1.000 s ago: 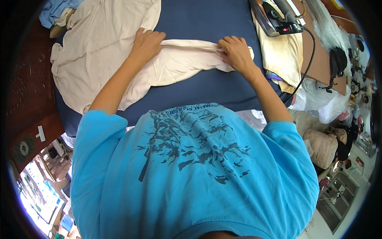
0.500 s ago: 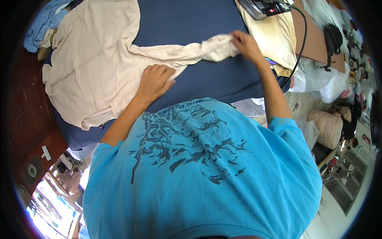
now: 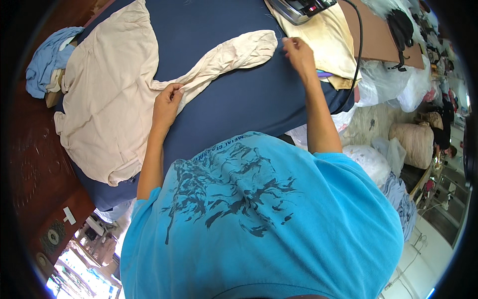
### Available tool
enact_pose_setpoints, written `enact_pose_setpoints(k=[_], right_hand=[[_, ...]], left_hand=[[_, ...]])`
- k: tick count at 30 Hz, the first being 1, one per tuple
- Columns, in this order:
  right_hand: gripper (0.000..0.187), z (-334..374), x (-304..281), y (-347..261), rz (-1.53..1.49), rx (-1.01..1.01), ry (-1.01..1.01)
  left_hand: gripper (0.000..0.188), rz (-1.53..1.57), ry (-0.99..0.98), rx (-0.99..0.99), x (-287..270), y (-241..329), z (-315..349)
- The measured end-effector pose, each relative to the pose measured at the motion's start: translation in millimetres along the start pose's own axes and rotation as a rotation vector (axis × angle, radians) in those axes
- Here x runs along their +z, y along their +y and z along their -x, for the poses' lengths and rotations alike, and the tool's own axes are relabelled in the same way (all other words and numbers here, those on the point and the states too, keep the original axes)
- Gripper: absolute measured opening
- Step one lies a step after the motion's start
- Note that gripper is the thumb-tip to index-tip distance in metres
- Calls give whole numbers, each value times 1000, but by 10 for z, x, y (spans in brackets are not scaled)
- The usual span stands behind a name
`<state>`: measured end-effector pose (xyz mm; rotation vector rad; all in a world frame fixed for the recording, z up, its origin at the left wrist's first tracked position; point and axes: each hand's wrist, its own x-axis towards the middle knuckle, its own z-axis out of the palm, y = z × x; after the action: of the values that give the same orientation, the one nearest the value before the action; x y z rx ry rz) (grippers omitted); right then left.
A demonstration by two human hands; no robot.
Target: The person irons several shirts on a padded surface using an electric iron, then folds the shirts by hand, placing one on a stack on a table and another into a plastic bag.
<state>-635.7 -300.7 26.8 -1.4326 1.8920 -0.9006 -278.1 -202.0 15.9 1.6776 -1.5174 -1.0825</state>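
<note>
A pale beige long-sleeved garment lies on a dark blue padded cloth, its body to the left. One sleeve stretches right and curves away from me, creased and narrow near the body. My left hand pinches the sleeve's near edge, close to where it meets the body. Just right of the sleeve's end, my right hand is apart from the cloth, fingers loosely bent and nothing visible in them. An iron rests beyond it on a cream cloth.
The iron's black cord loops down past the right edge of the blue cloth. Folded blue clothes sit at the far left beside a dark red wooden surface. Clear plastic bags and a bundle lie at the right.
My right hand has let go of the sleeve's end, which now lies farther away. My left hand has gone from resting on the cloth to pinching the sleeve. The view has shifted slightly.
</note>
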Motion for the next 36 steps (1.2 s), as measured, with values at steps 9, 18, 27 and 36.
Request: enact_pose_setpoints(k=[9,18,27,36], right_hand=[[38,-89,542,-285,-449,-205,-211],[54,-136,582,-838,-705,-62,-257],[60,-137,870,-730,-843,11,-552],[29,89,962,-702,337,-642,-231]], left_hand=[[17,292,47,-79,-143,26,-80],[15,401,53,-71,-293,61,-38],[15,467,58,-120,-282,115,-21],[14,468,75,-89,-288,80,-25]])
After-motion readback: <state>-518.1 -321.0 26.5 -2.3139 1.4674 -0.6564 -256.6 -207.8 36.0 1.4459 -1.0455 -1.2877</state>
